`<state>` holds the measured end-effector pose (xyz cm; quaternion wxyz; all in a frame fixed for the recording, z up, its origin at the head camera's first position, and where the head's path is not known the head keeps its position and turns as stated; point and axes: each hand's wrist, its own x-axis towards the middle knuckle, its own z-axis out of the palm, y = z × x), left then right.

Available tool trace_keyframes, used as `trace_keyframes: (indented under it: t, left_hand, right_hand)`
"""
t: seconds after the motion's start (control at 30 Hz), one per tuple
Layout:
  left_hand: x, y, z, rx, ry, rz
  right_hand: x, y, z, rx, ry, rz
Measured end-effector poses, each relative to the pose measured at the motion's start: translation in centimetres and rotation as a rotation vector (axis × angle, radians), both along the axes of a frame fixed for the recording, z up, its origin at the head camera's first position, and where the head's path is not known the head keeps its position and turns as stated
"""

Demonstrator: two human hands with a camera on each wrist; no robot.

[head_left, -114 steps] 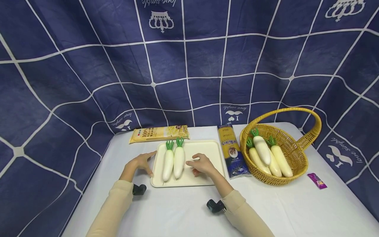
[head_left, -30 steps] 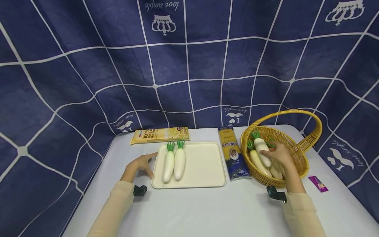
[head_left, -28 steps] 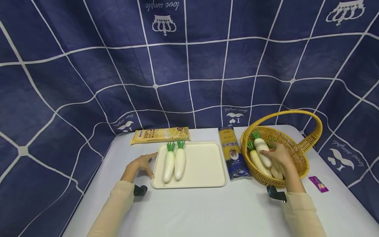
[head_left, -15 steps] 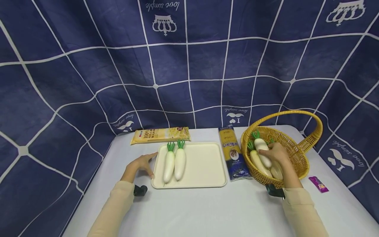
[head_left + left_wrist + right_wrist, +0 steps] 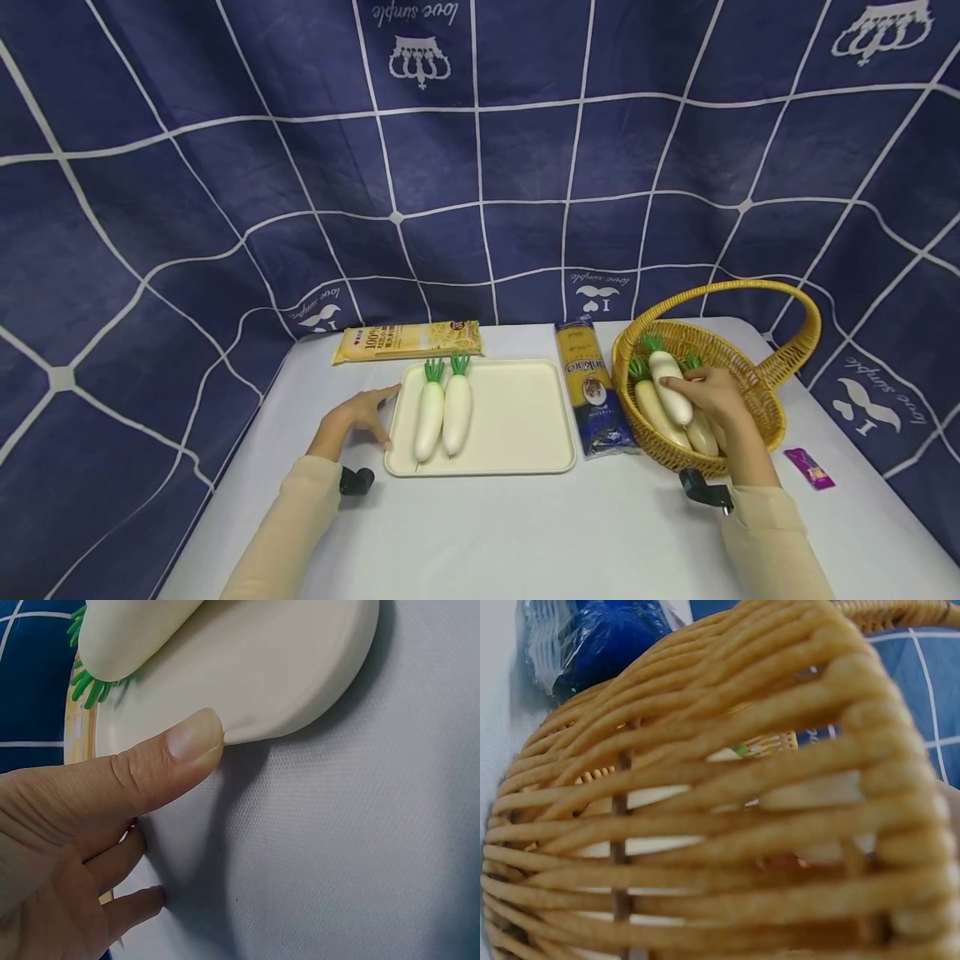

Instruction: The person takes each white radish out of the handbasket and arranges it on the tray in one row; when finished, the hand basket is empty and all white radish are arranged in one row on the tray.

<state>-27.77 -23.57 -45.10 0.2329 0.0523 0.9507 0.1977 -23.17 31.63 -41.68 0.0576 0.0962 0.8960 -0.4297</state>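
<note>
Over the near rim of the wicker basket (image 5: 675, 460) the right forearm is angled, its beige sleeve (image 5: 772, 533) left short of the wicker, and the right grip (image 5: 717, 398) is lowered inside, knuckles up. The thumb is laid across the topmost white radish (image 5: 680, 410), which is rested on paler yellow radishes (image 5: 654, 407), leaves toward the far side. The other fingertips are hidden, and in the right wrist view the wall of the basket is in the way; whether the grip is closed on the radish cannot be told.

And over to the left! At the left edge of the cream tray (image 5: 517, 417) the left grip (image 5: 358, 412) is held open, wrist bent inward, fingers spread. By the thumb tip the rim is touched, just by the near left corner, as is shown from the left wrist.

In the tray's left half 2 white radishes (image 5: 457, 421) are laid side by side, green tops at the far edge. Between tray and basket a blue-and-yellow packet (image 5: 592, 392) is placed; toward the right edge of the desk (image 5: 525, 533), a purple sachet (image 5: 810, 468) is seen.
</note>
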Motion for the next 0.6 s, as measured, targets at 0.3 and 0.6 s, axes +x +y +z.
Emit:
trace_keyframes:
  t: [0.3, 0.6]
  left_hand:
    - [0.0, 0.0, 0.0, -0.002, 0.007, -0.008]
    - [-0.1, 0.1, -0.1, -0.003, -0.013, 0.008]
  right_hand:
    - [0.7, 0.6, 0.0, -0.061, -0.048, -0.050]
    - [1.4, 0.8, -0.1, -0.118, -0.053, -0.062]
